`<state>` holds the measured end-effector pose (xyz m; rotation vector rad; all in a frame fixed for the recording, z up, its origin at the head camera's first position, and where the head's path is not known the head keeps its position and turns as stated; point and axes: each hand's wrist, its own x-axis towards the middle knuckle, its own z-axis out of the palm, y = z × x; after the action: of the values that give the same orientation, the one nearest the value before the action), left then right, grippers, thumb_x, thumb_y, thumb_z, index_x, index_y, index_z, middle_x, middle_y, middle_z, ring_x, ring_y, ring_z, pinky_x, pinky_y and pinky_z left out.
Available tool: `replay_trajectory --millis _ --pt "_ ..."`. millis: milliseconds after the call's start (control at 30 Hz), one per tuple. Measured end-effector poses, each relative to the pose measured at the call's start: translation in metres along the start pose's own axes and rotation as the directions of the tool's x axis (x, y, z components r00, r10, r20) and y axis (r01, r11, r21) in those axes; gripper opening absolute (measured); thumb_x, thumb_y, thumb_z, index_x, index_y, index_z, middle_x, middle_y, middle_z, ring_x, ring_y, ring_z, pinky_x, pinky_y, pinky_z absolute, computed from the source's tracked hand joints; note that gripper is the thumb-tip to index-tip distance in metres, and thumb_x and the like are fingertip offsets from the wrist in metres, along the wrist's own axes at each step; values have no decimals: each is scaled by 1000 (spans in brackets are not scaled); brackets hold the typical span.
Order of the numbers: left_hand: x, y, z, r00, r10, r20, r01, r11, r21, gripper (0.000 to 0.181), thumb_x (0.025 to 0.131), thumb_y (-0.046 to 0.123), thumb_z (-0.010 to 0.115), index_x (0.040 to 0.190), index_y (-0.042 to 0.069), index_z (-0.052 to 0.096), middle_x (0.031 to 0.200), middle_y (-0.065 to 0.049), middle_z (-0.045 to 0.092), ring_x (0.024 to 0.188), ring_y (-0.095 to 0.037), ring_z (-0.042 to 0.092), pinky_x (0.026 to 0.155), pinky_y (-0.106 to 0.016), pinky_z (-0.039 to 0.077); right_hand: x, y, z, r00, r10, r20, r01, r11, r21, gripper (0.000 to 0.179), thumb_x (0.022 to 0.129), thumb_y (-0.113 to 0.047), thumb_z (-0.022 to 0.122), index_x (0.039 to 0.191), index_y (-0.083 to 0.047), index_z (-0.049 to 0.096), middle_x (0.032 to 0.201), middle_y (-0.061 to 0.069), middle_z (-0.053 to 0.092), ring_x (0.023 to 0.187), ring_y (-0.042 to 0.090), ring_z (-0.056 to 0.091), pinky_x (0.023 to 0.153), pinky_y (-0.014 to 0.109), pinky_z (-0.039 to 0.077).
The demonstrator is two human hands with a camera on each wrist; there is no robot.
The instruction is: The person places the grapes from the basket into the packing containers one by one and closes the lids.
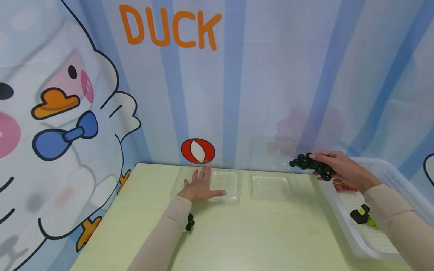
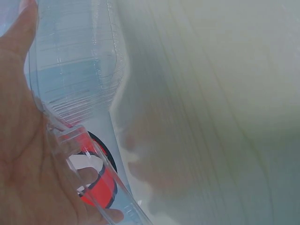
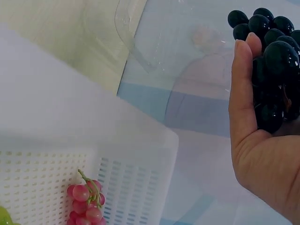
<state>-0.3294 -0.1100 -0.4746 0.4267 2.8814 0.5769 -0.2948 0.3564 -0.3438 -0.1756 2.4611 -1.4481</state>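
My right hand holds a bunch of black grapes above the table, near the basket's far left corner. In the right wrist view, the fingers curl round the shiny dark grapes. My left hand lies with fingers spread over a clear plastic box at the back of the table. Clear plastic also shows beside the palm in the left wrist view. Between the hands is a second clear box, its lid raised upright against the backdrop.
A white perforated basket stands at the right of the pale table. Pink-red grapes lie inside it, with something green nearby. Behind the table hangs a striped cartoon-duck cloth.
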Motion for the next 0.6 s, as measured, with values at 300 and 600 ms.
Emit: replay_trajectory --millis 300,600 --pt "1 -2 1 1000 8 -12 -7 1000 24 126 77 89 53 165 13 3 172 -9 0 156 -43 4 110 -81 11 3 -8 9 1000 -22 21 21 998 53 74 104 -49 53 155 2 34 152 36 37 100 22 73 84 44 61" --pt "0 -2 2 1000 10 -30 -9 1000 26 125 78 88 55 165 12 6 172 -9 2 156 -43 5 109 -82 12 7 -6 13 1000 -16 27 14 998 64 75 104 -48 54 155 3 35 151 35 38 98 23 73 83 45 61"
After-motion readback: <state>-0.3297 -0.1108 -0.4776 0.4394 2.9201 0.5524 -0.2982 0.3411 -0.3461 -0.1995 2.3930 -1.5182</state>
